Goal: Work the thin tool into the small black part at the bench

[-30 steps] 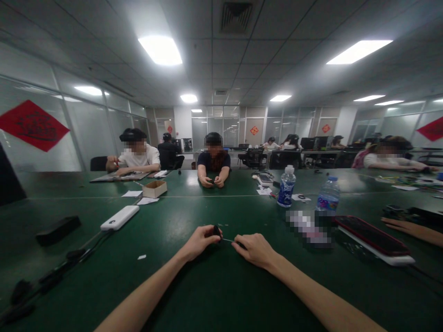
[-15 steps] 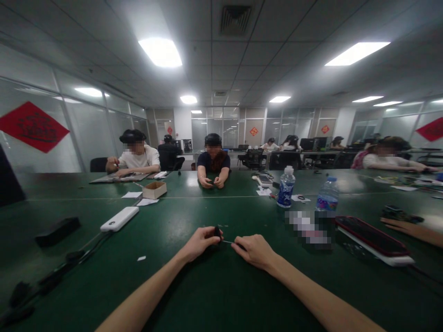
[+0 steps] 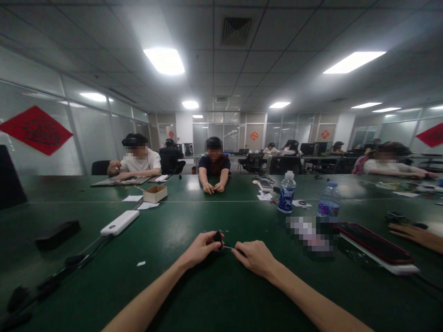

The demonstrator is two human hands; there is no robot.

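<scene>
Over the green table (image 3: pixel 180 299), my left hand (image 3: pixel 198 251) pinches a small black part (image 3: pixel 218 238) between thumb and fingers. What kind of part it is, I cannot make out. My right hand (image 3: pixel 256 258) is closed around a tool with a thin metal shaft (image 3: pixel 228 248); its handle is hidden in the fingers. The shaft points left and its tip reaches the black part or lies right beside it. Both forearms come in from the near edge, with the hands a short gap apart.
Right of my hands are two bottles, one blue-labelled (image 3: pixel 286 193), and a phone (image 3: pixel 375 242) on a white device. Another person's hand (image 3: pixel 417 237) rests at far right. Left are a white power bank (image 3: pixel 120 222), cables (image 3: pixel 74 260), a black block (image 3: pixel 58 234) and a small box (image 3: pixel 155 194).
The camera has tipped up slightly, so the scene sits a little lower. Both hands keep nearly the same pose and hold the same things.
</scene>
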